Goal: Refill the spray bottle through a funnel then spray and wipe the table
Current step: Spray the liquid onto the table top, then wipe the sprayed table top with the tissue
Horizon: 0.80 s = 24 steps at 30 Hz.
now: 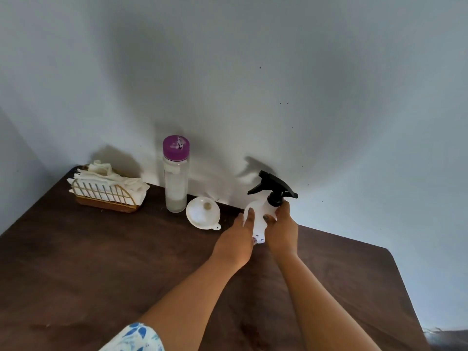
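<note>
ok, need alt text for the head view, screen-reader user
Both hands grip a white spray bottle with a black trigger head, upright on a dark wooden table: left hand on its side, right hand near the neck. To the left lie a white funnel, a purple-capped bottle and a wire basket of cloths against a pale wall.

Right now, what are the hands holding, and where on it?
The spray bottle: left hand on the white body's left side, right hand on its right side, fingers up near the black collar.
</note>
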### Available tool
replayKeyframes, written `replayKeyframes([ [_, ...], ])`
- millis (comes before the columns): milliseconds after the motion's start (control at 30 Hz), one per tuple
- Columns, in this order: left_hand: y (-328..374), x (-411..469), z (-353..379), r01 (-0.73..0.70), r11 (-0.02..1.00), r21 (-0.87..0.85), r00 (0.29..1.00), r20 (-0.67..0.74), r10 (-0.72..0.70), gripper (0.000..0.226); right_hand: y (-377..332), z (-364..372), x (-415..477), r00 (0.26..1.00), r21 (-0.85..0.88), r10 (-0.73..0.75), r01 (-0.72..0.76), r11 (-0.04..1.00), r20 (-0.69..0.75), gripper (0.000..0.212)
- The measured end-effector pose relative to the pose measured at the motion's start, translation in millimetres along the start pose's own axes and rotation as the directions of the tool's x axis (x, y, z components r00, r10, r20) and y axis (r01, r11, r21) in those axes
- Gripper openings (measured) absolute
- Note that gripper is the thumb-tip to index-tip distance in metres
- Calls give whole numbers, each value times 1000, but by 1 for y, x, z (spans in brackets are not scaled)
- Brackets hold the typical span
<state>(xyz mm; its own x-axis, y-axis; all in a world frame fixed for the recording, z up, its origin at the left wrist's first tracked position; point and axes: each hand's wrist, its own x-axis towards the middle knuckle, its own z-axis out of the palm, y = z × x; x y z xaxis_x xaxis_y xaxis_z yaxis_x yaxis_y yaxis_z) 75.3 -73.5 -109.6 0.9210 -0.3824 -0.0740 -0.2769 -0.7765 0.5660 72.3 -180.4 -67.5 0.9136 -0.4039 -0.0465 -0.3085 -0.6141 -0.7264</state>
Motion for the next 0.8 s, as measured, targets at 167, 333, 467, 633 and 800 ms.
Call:
replayKeyframes([
  [167, 6, -21, -31, -1, 997, -73, 994, 108, 8, 71, 0, 13, -19, 984, -231, 165, -144, 962, 73, 67],
  [333, -6, -71, -58, 59, 996, -68, 995, 83, -53, 64, -22, 28, -81, 990, -151, 74, -55, 987, 122, 73],
  [467, -21, -130, -78, 131, 990, -48, 989, 76, -128, 63, -45, 34, -125, 925, -182, -115, 191, 965, 362, 58],
  [633, -35, -206, -101, 254, 967, -39, 967, 39, -252, 53, -79, 30, -170, 794, -107, -336, 444, 890, 506, 36],
  [800, -55, -257, -129, 370, 929, -26, 927, -52, -371, 76, -113, 37, -197, 720, -104, -420, 559, 823, 552, 35],
])
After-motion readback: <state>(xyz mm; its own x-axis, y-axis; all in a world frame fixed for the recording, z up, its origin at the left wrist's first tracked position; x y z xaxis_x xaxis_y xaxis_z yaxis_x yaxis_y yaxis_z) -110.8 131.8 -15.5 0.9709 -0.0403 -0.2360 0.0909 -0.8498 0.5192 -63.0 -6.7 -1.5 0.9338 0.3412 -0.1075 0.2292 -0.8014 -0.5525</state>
